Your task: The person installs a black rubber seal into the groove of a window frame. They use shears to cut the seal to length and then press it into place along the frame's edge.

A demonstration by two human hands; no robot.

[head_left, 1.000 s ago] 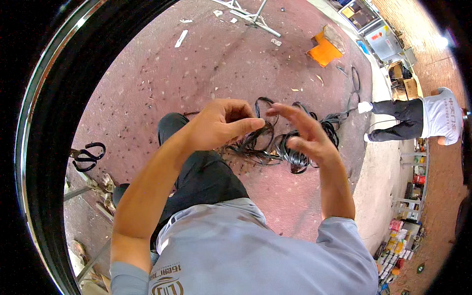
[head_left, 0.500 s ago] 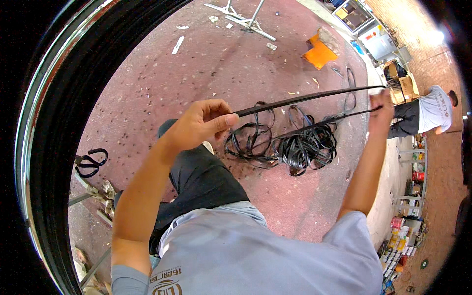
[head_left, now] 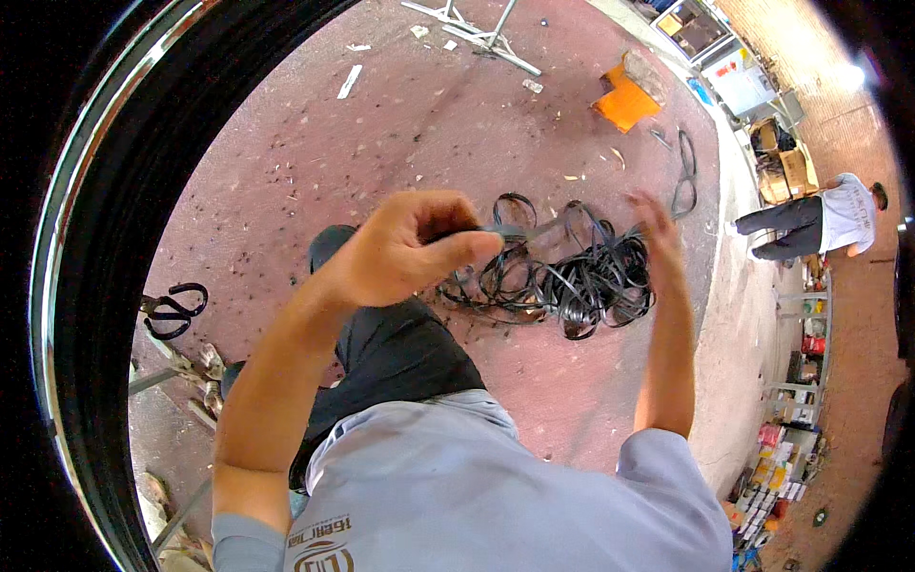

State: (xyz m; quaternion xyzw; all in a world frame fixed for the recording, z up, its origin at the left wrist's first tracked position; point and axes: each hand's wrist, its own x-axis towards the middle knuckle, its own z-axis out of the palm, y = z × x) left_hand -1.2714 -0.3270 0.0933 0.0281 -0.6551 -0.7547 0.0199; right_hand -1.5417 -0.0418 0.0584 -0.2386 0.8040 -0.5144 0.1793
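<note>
My left hand (head_left: pixel 415 248) is closed, thumb against fingers, on a black flexible strip (head_left: pixel 510 232). Only a short, blurred stretch of the strip shows past the fingertips. To the right, my right hand (head_left: pixel 658 229) is raised and smeared by motion. Its fingers look stretched out, and I see nothing held in them. Below and between both hands, a tangled heap of black strip (head_left: pixel 596 276) lies in loose coils on the floor. One thin loop (head_left: pixel 685 172) trails beyond the heap at the upper right.
Scissors with black handles (head_left: pixel 176 310) are at the left, beside a large black, metal-rimmed curved object (head_left: pixel 105 191). An orange block-like object (head_left: pixel 626 100) and a white metal stand (head_left: pixel 477 38) are farther off. Another person (head_left: pixel 843 214) stands at the right, near cardboard boxes (head_left: pixel 786 167) and shelving (head_left: pixel 810 372).
My right hand has swung left, toward my left hand. The long strip stretched between them no longer shows clearly. My left hand has shifted slightly right. The other person has moved a little.
</note>
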